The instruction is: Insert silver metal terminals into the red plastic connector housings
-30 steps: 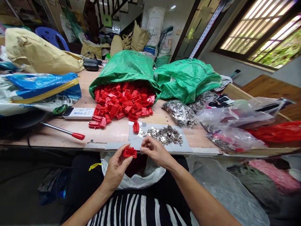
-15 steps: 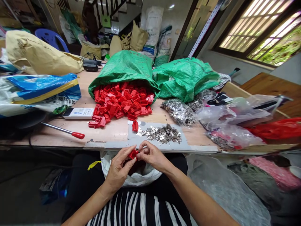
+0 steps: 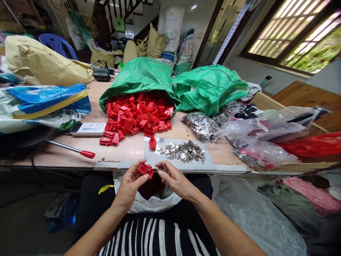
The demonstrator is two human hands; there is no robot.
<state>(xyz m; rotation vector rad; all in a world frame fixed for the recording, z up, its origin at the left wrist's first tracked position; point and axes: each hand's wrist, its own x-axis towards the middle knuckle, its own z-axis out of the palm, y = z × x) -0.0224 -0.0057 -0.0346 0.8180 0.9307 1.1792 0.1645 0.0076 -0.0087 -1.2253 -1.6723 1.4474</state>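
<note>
My left hand (image 3: 130, 185) is closed on a small red plastic part (image 3: 145, 169), held just below the table's front edge. My right hand (image 3: 172, 177) is beside it, fingers pinched on something too small to make out, a little apart from the red part. A loose pile of small silver metal pieces (image 3: 183, 152) lies on a grey sheet (image 3: 210, 164) just beyond my hands. A large heap of red plastic parts (image 3: 135, 115) spills from a green sack (image 3: 141, 76). A white bag (image 3: 151, 202) hangs open in my lap.
A second green sack (image 3: 210, 87) and clear bags of metal pieces (image 3: 204, 126) lie to the right. A red-handled screwdriver (image 3: 71, 150) and a white remote-like box (image 3: 87, 128) are at the left. Blue-and-white and brown sacks crowd the far left.
My hands met at the red part half a second ago; now they have drawn slightly apart. The red part has tilted in my left fingers.
</note>
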